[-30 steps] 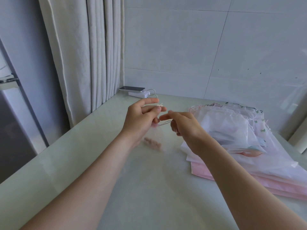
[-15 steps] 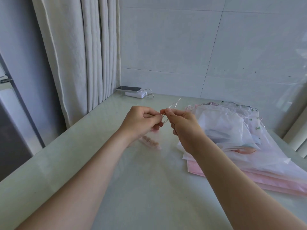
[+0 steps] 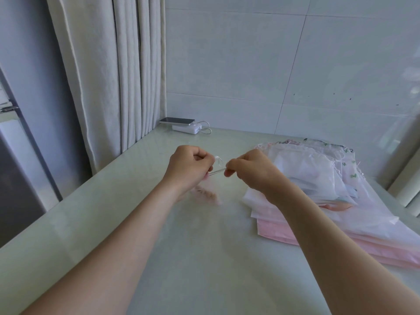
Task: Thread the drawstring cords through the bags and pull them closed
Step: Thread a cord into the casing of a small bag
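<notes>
A thin pale drawstring cord (image 3: 218, 170) stretches between my two hands above the table. My left hand (image 3: 189, 165) grips one end with curled fingers. My right hand (image 3: 246, 168) pinches the other end. A small sheer bag (image 3: 208, 194) hangs blurred under my left hand, just above the table; its exact shape is hard to tell. A stack of sheer white and pink drawstring bags (image 3: 318, 189) lies on the table to the right of my right hand.
The pale green table (image 3: 204, 258) meets a tiled wall at the back. A phone (image 3: 177, 121) lies on a white power bank (image 3: 186, 128) at the far left corner. A curtain (image 3: 118, 76) hangs along the table's left edge.
My hands have drawn a little apart, pulling the cord straighter between them. My left hand's fingers have curled into a fist around the cord.
</notes>
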`<state>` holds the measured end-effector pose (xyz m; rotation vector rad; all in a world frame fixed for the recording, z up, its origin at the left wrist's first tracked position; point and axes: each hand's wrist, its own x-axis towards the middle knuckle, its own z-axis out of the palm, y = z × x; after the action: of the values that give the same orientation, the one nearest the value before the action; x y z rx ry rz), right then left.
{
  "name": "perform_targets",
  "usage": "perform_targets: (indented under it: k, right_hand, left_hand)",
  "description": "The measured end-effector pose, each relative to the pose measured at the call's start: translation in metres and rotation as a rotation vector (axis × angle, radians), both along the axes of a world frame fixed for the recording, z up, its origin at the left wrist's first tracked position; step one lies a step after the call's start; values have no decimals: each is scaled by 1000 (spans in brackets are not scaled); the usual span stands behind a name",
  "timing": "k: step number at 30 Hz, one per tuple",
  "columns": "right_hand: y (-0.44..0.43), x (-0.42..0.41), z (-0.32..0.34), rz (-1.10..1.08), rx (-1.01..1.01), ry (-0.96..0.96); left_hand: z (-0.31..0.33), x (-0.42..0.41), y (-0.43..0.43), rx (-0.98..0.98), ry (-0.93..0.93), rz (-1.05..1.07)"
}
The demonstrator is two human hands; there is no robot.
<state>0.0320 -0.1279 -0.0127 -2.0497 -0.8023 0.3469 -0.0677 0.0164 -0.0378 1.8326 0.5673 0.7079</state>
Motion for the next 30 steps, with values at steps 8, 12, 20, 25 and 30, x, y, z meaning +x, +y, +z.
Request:
perform_targets:
  k: [8, 12, 20, 25, 30]
  right_hand:
    - [2, 6, -4, -166, 423, 374]
    - [1, 7, -4, -106, 489, 308]
    - [1, 11, -11, 12, 579, 247]
    - [-4, 5, -12, 128, 366, 1]
    - [0, -1, -14, 186, 235, -150]
  left_hand:
    - [12, -11, -5, 103, 129, -258]
    - [13, -14, -8, 127, 170, -348]
    - [10, -7, -3, -58, 43, -301]
    - [5, -4, 2, -104, 26, -276]
    - [5, -4, 3, -105, 7, -290]
